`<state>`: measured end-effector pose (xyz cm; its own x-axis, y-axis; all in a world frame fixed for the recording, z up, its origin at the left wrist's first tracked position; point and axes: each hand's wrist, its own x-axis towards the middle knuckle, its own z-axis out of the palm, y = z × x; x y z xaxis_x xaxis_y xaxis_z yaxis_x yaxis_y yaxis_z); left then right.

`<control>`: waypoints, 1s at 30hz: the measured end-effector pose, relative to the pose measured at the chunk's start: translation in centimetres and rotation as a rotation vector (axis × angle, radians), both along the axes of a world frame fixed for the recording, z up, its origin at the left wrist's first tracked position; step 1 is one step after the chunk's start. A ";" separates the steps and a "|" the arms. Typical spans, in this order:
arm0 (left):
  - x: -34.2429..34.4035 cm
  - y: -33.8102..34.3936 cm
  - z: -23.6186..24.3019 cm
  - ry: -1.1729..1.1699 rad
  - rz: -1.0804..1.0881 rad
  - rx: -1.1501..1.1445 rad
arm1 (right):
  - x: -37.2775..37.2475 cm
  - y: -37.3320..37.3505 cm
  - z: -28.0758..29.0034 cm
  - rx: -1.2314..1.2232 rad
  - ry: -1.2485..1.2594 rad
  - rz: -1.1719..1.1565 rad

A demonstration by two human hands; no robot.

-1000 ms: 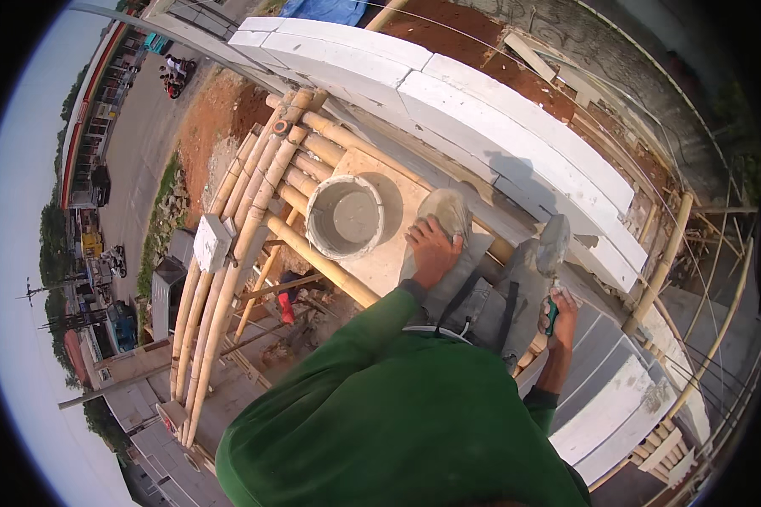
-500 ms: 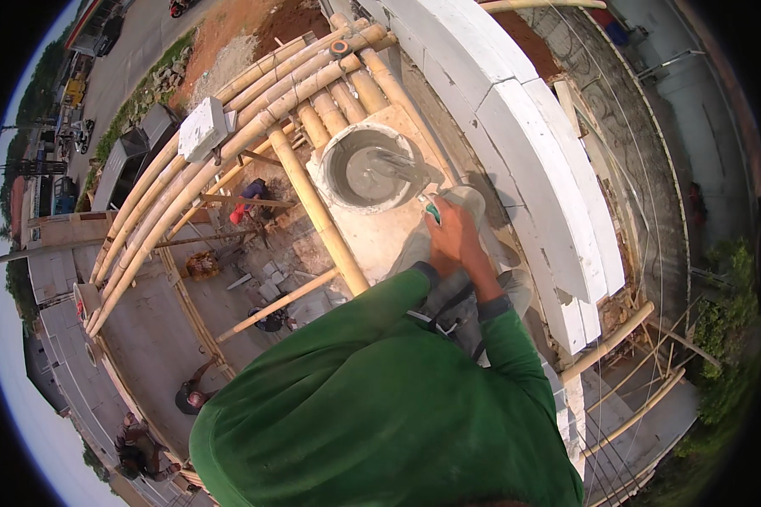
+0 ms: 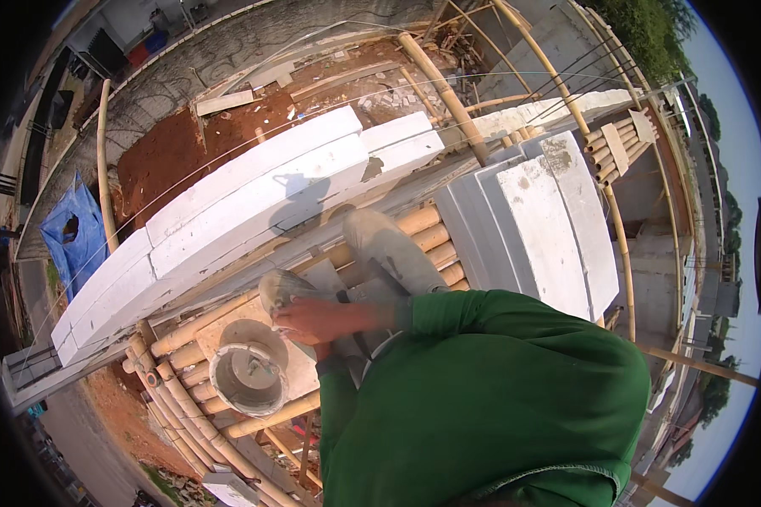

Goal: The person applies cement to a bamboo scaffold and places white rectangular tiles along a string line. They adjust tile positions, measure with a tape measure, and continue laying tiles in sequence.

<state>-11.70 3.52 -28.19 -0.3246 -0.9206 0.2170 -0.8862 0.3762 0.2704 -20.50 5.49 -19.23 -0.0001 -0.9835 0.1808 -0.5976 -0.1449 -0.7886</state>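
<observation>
My right hand (image 3: 306,319) reaches across from its green sleeve, its fingers closed on a trowel beside my knee. The trowel's grey blade (image 3: 266,369) is hard to tell from the mortar in the round bucket (image 3: 218,390), and my fingers hide most of the handle. Close under the right hand is my left hand (image 3: 322,349), largely covered, so its fingers cannot be read. The mortar-crusted bucket stands upright on a pale board (image 3: 298,376), just beyond both hands. Wet grey mortar (image 3: 249,367) lies inside it.
A white block wall (image 3: 254,211) runs along the far side of my knees. More white blocks (image 3: 550,220) are stacked at right. Bamboo poles (image 3: 182,414) form the platform and its edge, with a drop past them. A thin string line crosses above the wall.
My view has swung round to the right, so the bucket now appears at lower left and the block stack has come into sight. My hands stay close together near the bucket.
</observation>
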 end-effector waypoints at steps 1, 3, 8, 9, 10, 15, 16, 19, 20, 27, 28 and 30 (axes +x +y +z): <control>0.2 -0.6 0.1 0.025 -0.026 0.016 | -3.9 2.8 2.6 0.133 -0.009 -0.181; 0.3 -1.2 0.7 0.138 -0.118 0.140 | -12.1 8.9 7.4 0.110 0.146 -0.549; 0.3 -1.5 3.4 0.454 -0.313 0.321 | -26.2 26.9 12.0 0.256 0.785 -1.421; 0.2 -1.4 3.7 0.480 -0.285 0.339 | -27.8 30.8 11.5 0.247 0.895 -1.475; -0.1 -1.4 3.8 0.464 -0.270 0.318 | -28.9 34.3 10.5 0.334 0.973 -1.519; 3.3 -0.7 4.3 0.227 -0.227 0.297 | -33.3 43.5 3.8 0.801 0.792 -1.513; 4.6 -0.5 4.6 0.310 -0.240 0.334 | -34.1 44.6 3.1 0.837 1.304 -1.257; 8.7 0.5 5.1 0.415 0.044 0.511 | -35.9 45.5 2.2 0.806 1.685 -1.102; 9.9 0.7 4.9 0.485 0.150 0.616 | -35.8 45.2 2.1 0.793 1.663 -1.083; 21.1 7.6 0.9 0.685 0.809 0.688 | -33.7 42.6 2.3 0.625 1.705 -0.971; 22.4 7.5 0.8 0.736 0.884 0.568 | -33.7 42.7 2.1 0.633 1.705 -0.974; 25.5 4.1 1.3 0.864 1.086 0.339 | -34.0 43.3 1.8 0.660 1.700 -0.992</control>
<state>13.77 7.66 -26.91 0.6811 -0.6692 -0.2970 -0.2017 -0.5614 0.8026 -54.52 48.74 -17.45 -0.7025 -0.6579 0.2715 -0.3040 0.6222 0.7214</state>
